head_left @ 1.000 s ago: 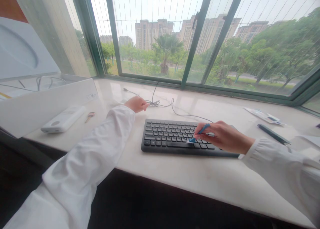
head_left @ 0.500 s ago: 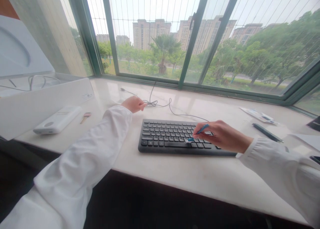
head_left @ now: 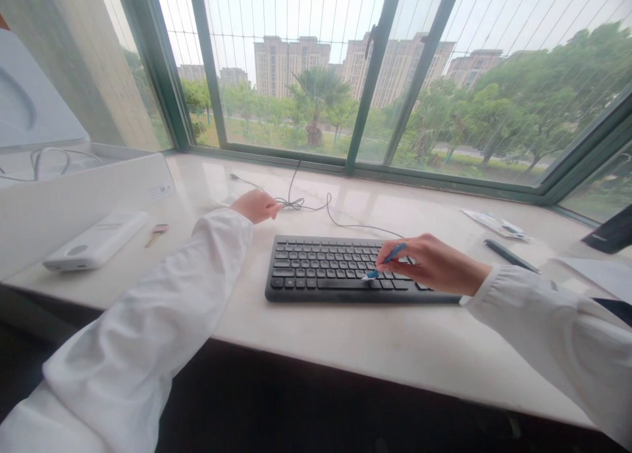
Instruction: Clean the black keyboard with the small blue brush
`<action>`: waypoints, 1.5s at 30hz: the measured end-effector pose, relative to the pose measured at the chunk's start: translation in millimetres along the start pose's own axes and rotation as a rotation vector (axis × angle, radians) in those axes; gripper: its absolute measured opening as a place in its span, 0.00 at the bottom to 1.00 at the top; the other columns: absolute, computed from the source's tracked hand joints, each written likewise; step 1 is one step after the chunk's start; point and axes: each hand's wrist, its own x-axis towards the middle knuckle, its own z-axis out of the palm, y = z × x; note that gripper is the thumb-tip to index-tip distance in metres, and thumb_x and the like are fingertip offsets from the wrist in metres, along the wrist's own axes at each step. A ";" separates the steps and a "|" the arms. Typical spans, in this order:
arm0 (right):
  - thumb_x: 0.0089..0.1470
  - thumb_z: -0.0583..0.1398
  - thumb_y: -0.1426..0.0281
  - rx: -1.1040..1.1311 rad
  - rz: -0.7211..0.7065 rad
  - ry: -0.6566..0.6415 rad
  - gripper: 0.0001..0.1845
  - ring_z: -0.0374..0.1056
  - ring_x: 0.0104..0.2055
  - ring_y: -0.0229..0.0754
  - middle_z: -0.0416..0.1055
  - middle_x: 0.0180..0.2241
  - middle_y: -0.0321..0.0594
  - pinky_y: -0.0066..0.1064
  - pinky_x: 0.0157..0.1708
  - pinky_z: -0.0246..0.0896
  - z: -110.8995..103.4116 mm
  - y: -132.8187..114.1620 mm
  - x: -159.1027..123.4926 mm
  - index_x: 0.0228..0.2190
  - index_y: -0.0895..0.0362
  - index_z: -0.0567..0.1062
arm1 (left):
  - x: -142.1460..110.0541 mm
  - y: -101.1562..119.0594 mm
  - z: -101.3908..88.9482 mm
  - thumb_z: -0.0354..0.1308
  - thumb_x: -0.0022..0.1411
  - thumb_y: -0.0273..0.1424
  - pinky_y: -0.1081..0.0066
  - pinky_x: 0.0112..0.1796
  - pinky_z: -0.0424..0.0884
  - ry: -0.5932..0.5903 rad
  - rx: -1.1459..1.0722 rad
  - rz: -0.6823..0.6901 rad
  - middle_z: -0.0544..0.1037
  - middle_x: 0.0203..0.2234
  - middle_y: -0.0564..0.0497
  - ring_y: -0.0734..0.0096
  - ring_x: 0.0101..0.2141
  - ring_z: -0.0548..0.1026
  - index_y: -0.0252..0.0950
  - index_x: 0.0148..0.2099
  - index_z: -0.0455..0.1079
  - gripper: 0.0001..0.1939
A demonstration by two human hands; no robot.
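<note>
A black keyboard (head_left: 296, 298) lies flat on the pale countertop. My right hand (head_left: 432, 262) is over its right part, closed round a small blue-handled brush (head_left: 395, 251). The brush is tilted, and its white bristles meet the keys just above the space bar. Beyond the keyboard's left end, my left hand (head_left: 255, 206) rests on the counter with its fingers curled in, and I see nothing in it. Close to its fingertips lies a tied bundle of thin dark cable (head_left: 295, 203), with a loose run trailing toward the keyboard's back edge. My right hand hides some keys.
Left stand a white power bank (head_left: 99, 241), a key (head_left: 157, 234) and an open white box (head_left: 99, 206) with a cable inside. Right lie a dark pen-like stick (head_left: 511, 255), a clear packet (head_left: 496, 225) and white paper (head_left: 597, 275). A green-framed window (head_left: 348, 163) closes off the back.
The whole view has swung slightly to the right, so things sit further left. The brush stays on the keys near the space bar, and my left hand keeps its place by the cable.
</note>
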 end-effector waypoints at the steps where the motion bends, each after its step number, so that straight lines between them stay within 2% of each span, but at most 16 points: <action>1: 0.64 0.53 0.58 0.003 0.014 0.001 0.17 0.74 0.32 0.37 0.79 0.32 0.36 0.26 0.33 0.64 0.3 1.0 -1.4 0.35 0.54 0.77 | -0.2 0.2 -0.1 0.48 0.62 0.42 0.71 0.27 0.59 -0.001 -0.001 0.000 0.71 0.14 0.53 0.72 0.21 0.68 0.40 0.23 0.77 0.23; 14: 0.63 0.54 0.55 -0.007 0.092 0.031 0.18 0.73 0.31 0.36 0.79 0.33 0.35 0.25 0.33 0.62 2.4 15.7 -17.2 0.35 0.53 0.78 | 0.1 0.5 -0.6 0.48 0.63 0.43 0.71 0.28 0.59 -0.016 0.002 -0.004 0.71 0.14 0.53 0.70 0.21 0.68 0.40 0.23 0.77 0.24; 19: 0.64 0.54 0.57 -0.003 0.068 0.036 0.17 0.73 0.32 0.36 0.79 0.34 0.36 0.25 0.34 0.62 0.0 19.8 -20.5 0.35 0.53 0.78 | 1.4 -1.1 0.4 0.48 0.62 0.43 0.71 0.28 0.59 -0.022 0.004 -0.001 0.71 0.14 0.53 0.71 0.21 0.68 0.40 0.23 0.76 0.23; 27: 0.64 0.53 0.56 -0.059 0.107 0.042 0.20 0.70 0.26 0.37 0.78 0.31 0.38 0.28 0.30 0.61 -6.8 24.4 -33.8 0.34 0.55 0.78 | 1.3 -0.7 -0.3 0.48 0.62 0.43 0.71 0.28 0.59 -0.017 0.006 0.000 0.72 0.15 0.53 0.70 0.22 0.69 0.40 0.23 0.77 0.23; 33: 0.63 0.55 0.58 -0.052 0.114 0.051 0.17 0.72 0.28 0.38 0.78 0.31 0.39 0.27 0.30 0.61 -11.3 30.0 -42.2 0.33 0.55 0.78 | 1.1 -0.4 -0.6 0.48 0.62 0.43 0.71 0.28 0.60 -0.012 0.002 0.010 0.73 0.16 0.53 0.70 0.23 0.70 0.41 0.23 0.76 0.23; 45: 0.63 0.55 0.56 -0.035 0.184 0.016 0.17 0.73 0.29 0.39 0.78 0.31 0.36 0.29 0.33 0.62 -20.7 44.0 -57.9 0.34 0.53 0.78 | 0.8 0.5 -1.0 0.48 0.62 0.43 0.71 0.28 0.59 -0.022 0.009 -0.003 0.71 0.13 0.53 0.70 0.21 0.69 0.41 0.23 0.76 0.23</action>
